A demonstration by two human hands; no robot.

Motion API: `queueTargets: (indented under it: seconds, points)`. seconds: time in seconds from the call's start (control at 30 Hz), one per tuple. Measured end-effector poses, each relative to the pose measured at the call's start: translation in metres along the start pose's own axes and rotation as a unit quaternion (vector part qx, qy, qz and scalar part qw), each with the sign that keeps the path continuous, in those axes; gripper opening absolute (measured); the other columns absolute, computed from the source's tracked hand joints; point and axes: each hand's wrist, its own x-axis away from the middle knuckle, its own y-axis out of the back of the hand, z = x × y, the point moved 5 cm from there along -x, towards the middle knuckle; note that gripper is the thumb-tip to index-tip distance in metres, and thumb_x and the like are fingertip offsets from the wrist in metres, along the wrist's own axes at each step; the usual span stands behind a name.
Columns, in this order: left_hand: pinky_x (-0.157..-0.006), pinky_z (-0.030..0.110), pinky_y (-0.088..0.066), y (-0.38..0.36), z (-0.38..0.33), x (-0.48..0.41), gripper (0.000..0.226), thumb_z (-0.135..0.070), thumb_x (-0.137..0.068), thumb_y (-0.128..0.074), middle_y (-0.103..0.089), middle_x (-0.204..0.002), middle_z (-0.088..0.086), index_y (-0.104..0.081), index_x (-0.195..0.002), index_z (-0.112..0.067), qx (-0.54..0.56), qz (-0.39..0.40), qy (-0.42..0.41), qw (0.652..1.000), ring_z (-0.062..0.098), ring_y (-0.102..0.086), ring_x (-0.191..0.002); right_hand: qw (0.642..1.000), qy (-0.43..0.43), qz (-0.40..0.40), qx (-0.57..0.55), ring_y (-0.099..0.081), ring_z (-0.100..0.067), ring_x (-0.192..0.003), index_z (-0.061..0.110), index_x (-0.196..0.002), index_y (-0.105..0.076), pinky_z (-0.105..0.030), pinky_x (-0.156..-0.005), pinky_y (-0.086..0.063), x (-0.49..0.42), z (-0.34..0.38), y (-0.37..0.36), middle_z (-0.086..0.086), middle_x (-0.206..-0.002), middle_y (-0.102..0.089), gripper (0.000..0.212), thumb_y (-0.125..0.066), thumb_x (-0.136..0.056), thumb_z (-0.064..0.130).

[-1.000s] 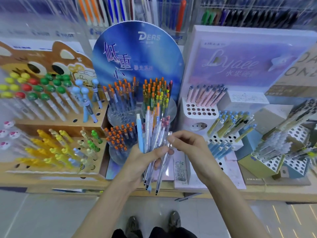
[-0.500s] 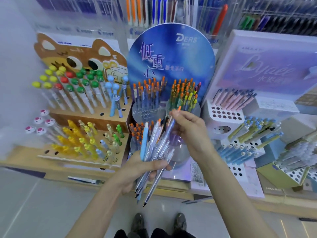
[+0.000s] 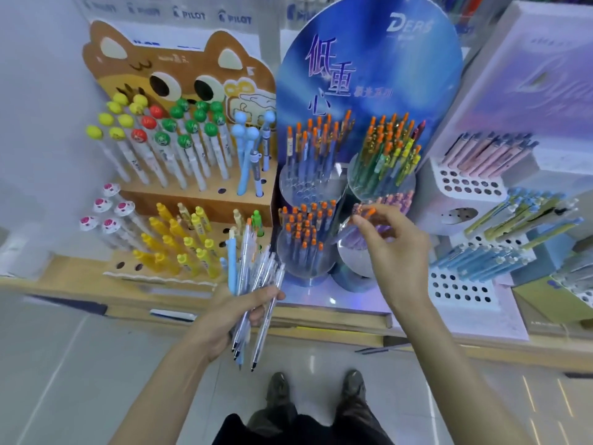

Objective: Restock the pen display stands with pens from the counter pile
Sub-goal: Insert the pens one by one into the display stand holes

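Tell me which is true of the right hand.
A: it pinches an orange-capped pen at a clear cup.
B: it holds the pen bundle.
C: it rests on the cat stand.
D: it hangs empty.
A: the right hand pinches an orange-capped pen at the clear cup, while the left hand holds the bundle.

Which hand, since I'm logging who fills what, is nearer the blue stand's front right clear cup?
Right. The right hand hovers over that cup, pinching an orange-tipped pen; the left hand is off to its lower left, gripping a pen bundle.
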Motion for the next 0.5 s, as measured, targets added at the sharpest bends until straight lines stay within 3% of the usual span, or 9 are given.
queueTargets:
  seconds: [0.1,0.23,0.33,0.5]
  points:
    - [-0.042,0.018,-0.036,0.008,0.000,-0.003,0.033,-0.017,-0.075,-0.070,-0.061,-0.054,-0.002,-0.066,-0.091,0.011,-0.016,0.002,-0.007,1.000,0.008,-0.038,-0.041,0.997,0.040,-0.064,0.006,-0.052,-0.005,-0.070,0.022,-0.091,-0.069,-0.010,-0.069,-0.041,0.011,0.007,0.005,0.023,-0.078,-0.057,0.008,-0.070,-0.083,0.022]
    - [-0.044,0.018,-0.036,0.017,0.002,-0.010,0.024,-0.028,-0.070,-0.073,-0.038,-0.048,0.000,-0.075,-0.075,-0.005,-0.032,0.006,-0.007,0.999,0.011,-0.037,-0.043,0.998,0.016,-0.050,-0.038,-0.061,-0.001,-0.071,0.026,-0.089,-0.065,-0.013,-0.068,-0.048,0.037,-0.003,0.002,0.020,-0.079,-0.064,0.008,-0.066,-0.085,0.019]
    - [-0.046,0.018,-0.039,0.020,0.005,-0.015,0.026,-0.034,-0.067,-0.075,-0.039,-0.048,0.001,-0.076,-0.074,-0.008,-0.044,0.014,-0.014,0.999,0.011,-0.038,-0.044,0.999,-0.010,-0.042,-0.016,-0.061,0.000,-0.073,0.021,-0.090,-0.067,-0.011,-0.069,-0.047,0.062,-0.020,-0.006,0.013,-0.080,-0.066,0.007,-0.066,-0.086,0.016]
    - [-0.046,0.017,-0.040,0.017,0.009,-0.016,0.033,-0.031,-0.066,-0.074,-0.058,-0.054,-0.004,-0.073,-0.080,-0.001,-0.043,0.037,-0.012,0.998,0.008,-0.039,-0.044,0.997,-0.048,-0.046,-0.030,-0.059,0.004,-0.075,0.019,-0.090,-0.068,-0.011,-0.072,-0.045,0.080,-0.035,-0.029,0.018,-0.083,-0.065,0.007,-0.065,-0.085,0.015]
